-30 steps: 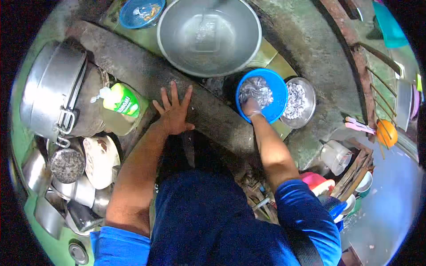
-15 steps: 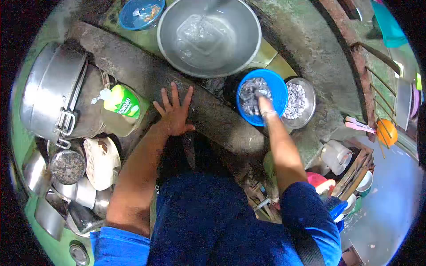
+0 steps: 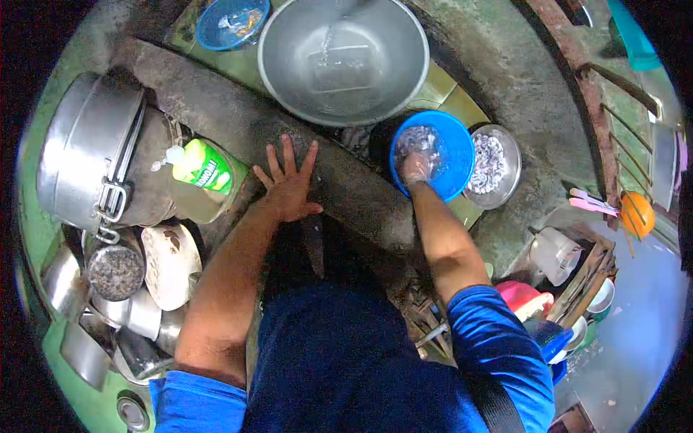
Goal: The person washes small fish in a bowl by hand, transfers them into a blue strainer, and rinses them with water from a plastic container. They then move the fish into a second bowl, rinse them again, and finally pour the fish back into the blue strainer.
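My left hand [image 3: 292,189] lies flat with fingers spread on the grey concrete ledge [image 3: 209,86]. Inside a blue basin [image 3: 456,162], my right hand [image 3: 416,167] is dipped among small grey-white pieces [image 3: 419,138] in water; its fingers are blurred and hidden there. Touching the basin's right side is a metal bowl [image 3: 512,169] holding more of these pale pieces [image 3: 489,164]. Above the ledge sits a large grey tub [image 3: 346,101] with water in it.
A green-labelled pouch [image 3: 204,167] and a big metal pot [image 3: 86,151] stand at the left, above stacked cookware [image 3: 141,314]. A small blue bowl [image 3: 209,32] is at the top. Right of me are a clear pitcher [image 3: 554,254] and an orange ball-shaped object [image 3: 635,215].
My right hand has shifted left and down within the blue basin, and its elbow is bent more. My left hand stays spread on the ledge. The view has shifted slightly.
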The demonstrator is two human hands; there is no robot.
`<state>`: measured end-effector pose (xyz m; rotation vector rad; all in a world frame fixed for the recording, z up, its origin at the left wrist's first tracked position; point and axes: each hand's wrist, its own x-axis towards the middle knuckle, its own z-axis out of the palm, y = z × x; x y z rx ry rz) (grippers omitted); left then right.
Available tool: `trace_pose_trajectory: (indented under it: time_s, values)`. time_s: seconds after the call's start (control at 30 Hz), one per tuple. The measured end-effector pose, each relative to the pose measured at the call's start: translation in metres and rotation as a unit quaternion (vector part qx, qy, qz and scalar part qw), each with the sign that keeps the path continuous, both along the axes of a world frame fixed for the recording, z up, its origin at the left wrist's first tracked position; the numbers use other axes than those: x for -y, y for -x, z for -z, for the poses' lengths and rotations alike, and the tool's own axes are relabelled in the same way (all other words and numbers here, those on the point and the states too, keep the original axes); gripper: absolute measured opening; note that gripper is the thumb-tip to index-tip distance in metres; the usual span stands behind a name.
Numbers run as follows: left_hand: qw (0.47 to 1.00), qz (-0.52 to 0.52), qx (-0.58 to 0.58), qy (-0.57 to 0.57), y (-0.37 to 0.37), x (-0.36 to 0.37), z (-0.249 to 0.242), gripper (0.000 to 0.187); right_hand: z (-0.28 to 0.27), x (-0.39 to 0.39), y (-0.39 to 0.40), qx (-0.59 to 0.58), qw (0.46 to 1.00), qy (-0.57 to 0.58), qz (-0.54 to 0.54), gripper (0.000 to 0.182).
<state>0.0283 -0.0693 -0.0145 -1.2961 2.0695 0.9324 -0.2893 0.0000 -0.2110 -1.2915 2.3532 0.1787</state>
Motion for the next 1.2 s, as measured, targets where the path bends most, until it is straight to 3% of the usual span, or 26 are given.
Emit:
trace_pose_trajectory:
  time_s: [0.13,0.27,0.4,0.43,0.53,0.6,0.67,0.73,0.77,0.8,0.83,0.87,0.93,1.0,1.13,1.2]
  values:
    - [1.000,-0.005,-0.003,-0.007,0.000,0.001,-0.004,0.123,0.002,-0.005,0.013,0.078,0.996,-0.039,0.012,0.029]
    - [1.000,-0.001,0.013,-0.004,0.001,0.001,-0.005,0.123,-0.008,-0.011,0.016,0.039,0.998,-0.052,-0.015,0.027]
    - [1.000,-0.001,0.009,-0.011,0.001,0.004,-0.008,0.122,-0.069,0.005,0.008,0.055,0.995,-0.077,-0.020,0.038]
    - [1.000,-0.005,0.004,-0.016,0.001,0.004,-0.009,0.122,-0.060,0.001,0.016,0.063,0.996,-0.058,0.038,0.041]
    - [1.000,0.001,-0.006,-0.003,-0.003,0.002,-0.004,0.122,-0.072,0.006,0.043,0.138,0.990,-0.032,-0.003,0.042]
    - [1.000,-0.003,-0.002,-0.010,-0.002,0.003,-0.006,0.123,-0.096,0.027,0.043,0.058,0.998,0.019,-0.013,0.041]
    - [1.000,-0.002,0.002,-0.017,0.000,0.003,-0.007,0.123,-0.090,0.036,0.041,-0.003,0.987,0.144,-0.077,0.039]
    - [1.000,-0.004,-0.002,-0.011,0.000,0.002,-0.008,0.123,-0.065,0.045,0.026,0.223,0.967,0.117,-0.031,0.041]
    - [1.000,-0.002,-0.001,-0.009,0.000,0.003,-0.009,0.123,-0.066,0.044,0.013,0.143,0.983,0.028,-0.108,0.041]
    - [1.000,-0.003,-0.002,-0.011,0.000,0.003,-0.008,0.123,-0.067,0.044,-0.008,-0.017,0.971,0.034,-0.237,0.034]
    - [1.000,-0.004,-0.004,-0.015,0.000,0.003,-0.008,0.123,-0.075,0.038,-0.015,-0.007,0.984,0.019,-0.178,0.032]
    - [1.000,-0.003,-0.002,-0.014,0.000,0.003,-0.007,0.123,-0.128,0.044,-0.040,0.002,0.993,0.004,-0.118,0.030]
    - [1.000,-0.004,-0.002,-0.004,0.000,0.001,-0.005,0.123,-0.035,0.028,-0.014,0.032,0.992,-0.030,-0.116,0.030]
    - [1.000,-0.004,0.002,-0.001,0.001,0.000,-0.005,0.123,-0.006,0.018,-0.001,0.062,0.989,-0.065,-0.114,0.030]
    - [1.000,0.000,0.013,-0.006,0.002,0.002,-0.007,0.124,-0.038,0.017,0.003,0.075,0.988,-0.086,-0.108,0.036]
    - [1.000,-0.003,0.015,-0.007,0.003,0.002,-0.007,0.124,-0.055,0.015,-0.002,0.100,0.994,-0.047,-0.023,0.050]
